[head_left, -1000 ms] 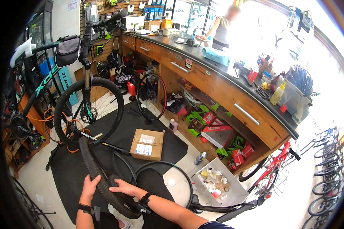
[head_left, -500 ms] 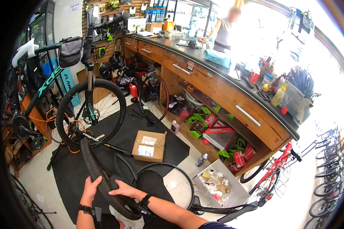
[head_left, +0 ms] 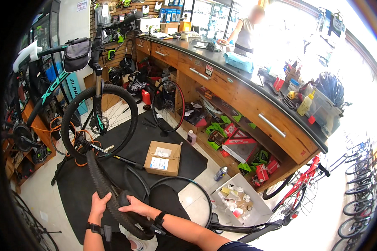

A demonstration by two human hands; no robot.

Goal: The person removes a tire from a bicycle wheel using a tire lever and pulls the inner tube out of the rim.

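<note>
A black knobby bicycle tyre (head_left: 99, 178) stands on edge in front of me, its near end low by my legs. My left hand (head_left: 99, 206) is closed around its left side, thumb over the tread. My right hand (head_left: 135, 206) is closed at its right edge, thumb pointing left. A dark rounded rubbery piece (head_left: 123, 198) bulges just above the right thumb; I cannot tell if it is part of the tyre or an inner tube. The fingers of the right hand are mostly hidden.
Beyond the tyre are a bike's front wheel (head_left: 132, 125) and a cardboard box (head_left: 162, 167) on a black mat (head_left: 188, 161). A thin black hoop (head_left: 206, 196), a spray can (head_left: 220, 173) and a litter-filled white bin (head_left: 262, 217) lie rightward. A person (head_left: 245, 35) stands behind the counter (head_left: 234, 90).
The tyre's far end has shifted very slightly left and toward me. Both hands keep the same hold on it.
</note>
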